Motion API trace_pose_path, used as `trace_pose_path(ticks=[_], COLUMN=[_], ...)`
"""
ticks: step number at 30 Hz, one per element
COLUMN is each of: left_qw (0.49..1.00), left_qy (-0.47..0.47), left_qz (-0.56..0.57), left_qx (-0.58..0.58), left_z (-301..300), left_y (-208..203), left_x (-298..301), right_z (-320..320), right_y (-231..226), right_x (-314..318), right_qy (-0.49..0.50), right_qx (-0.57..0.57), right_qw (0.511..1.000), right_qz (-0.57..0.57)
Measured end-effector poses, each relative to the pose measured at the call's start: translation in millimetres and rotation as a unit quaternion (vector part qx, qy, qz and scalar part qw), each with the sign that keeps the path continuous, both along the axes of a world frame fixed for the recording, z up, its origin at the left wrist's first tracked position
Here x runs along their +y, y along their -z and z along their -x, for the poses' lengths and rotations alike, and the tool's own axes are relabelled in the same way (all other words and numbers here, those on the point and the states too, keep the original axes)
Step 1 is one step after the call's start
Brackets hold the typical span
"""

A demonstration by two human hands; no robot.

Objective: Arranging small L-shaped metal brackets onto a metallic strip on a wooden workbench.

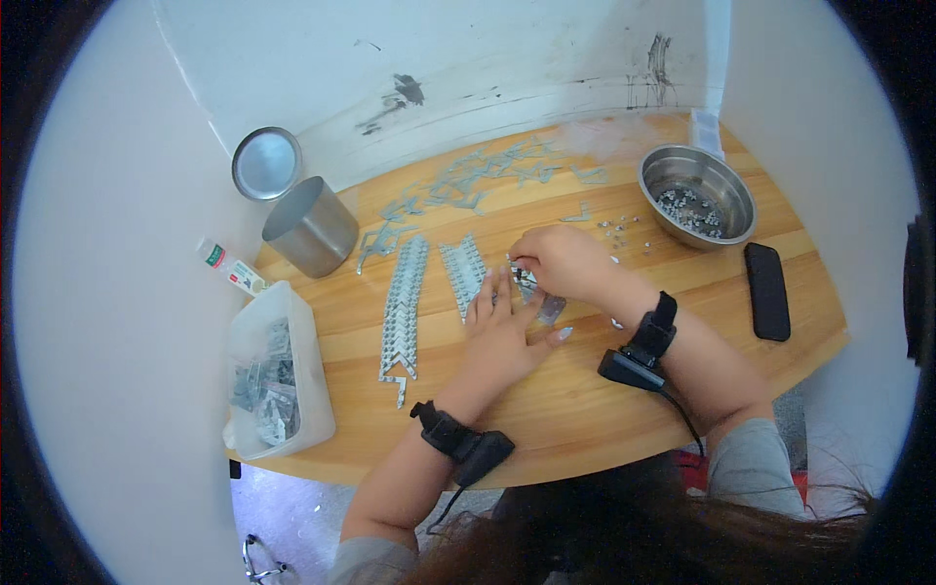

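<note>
My left hand (502, 341) lies on the wooden table with its fingers spread. Its fingertips rest beside the lower end of a short row of nested, angled metal pieces (463, 271), covering part of it. Bent over just to the right, my right hand (565, 261) has thumb and fingers pinched together above a small metal piece (522, 276); what exactly they grip is hidden. Under my left fingers and thumb sits a small clear plastic piece or bag (552, 310). Farther left runs a longer row of nested, studded angled pieces (402, 302).
Loose thin angled pieces (478, 175) lie scattered at the back. Tiny metal bits (620, 230) sit near a steel bowl (749, 213) at right, above a black phone (767, 292). At left stand a metal canister (327, 229), its lid (266, 164), a tube (230, 265) and a plastic tub (317, 370).
</note>
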State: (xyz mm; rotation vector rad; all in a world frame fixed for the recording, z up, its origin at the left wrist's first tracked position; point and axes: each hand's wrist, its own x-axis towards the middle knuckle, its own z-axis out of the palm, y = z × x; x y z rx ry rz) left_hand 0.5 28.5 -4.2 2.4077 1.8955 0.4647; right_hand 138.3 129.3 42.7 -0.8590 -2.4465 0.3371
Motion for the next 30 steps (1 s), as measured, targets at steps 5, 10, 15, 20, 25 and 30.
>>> trace_pose_path(ticks=[5,10,15,20,25,30], left_qw=[1.0,0.999,0.999,0.999,0.999,0.998], left_qy=[0.014,0.01,0.008,0.013,0.018,0.01], left_qz=[0.012,0.037,0.033,0.028,0.03,0.043], left_qx=[-0.011,-0.021,-0.026,-0.029,-0.037,-0.035], left_z=[0,-1,0,0,0,2], left_y=[-7,-11,-7,-6,-6,-8], left_x=[1,0,1,1,1,0], right_z=[-2,-3,2,9,10,4], right_y=[-3,1,-5,-7,-9,-8], right_x=[0,2,1,-3,-4,-3], right_qy=[0.01,-0.002,-0.012,0.005,0.029,-0.004], right_qx=[-0.02,-0.005,-0.053,-0.07,-0.095,0.0], right_qw=[1.0,1.0,0.998,0.995,0.993,0.999], right_qz=[0.016,-0.014,-0.04,-0.075,-0.06,-0.037])
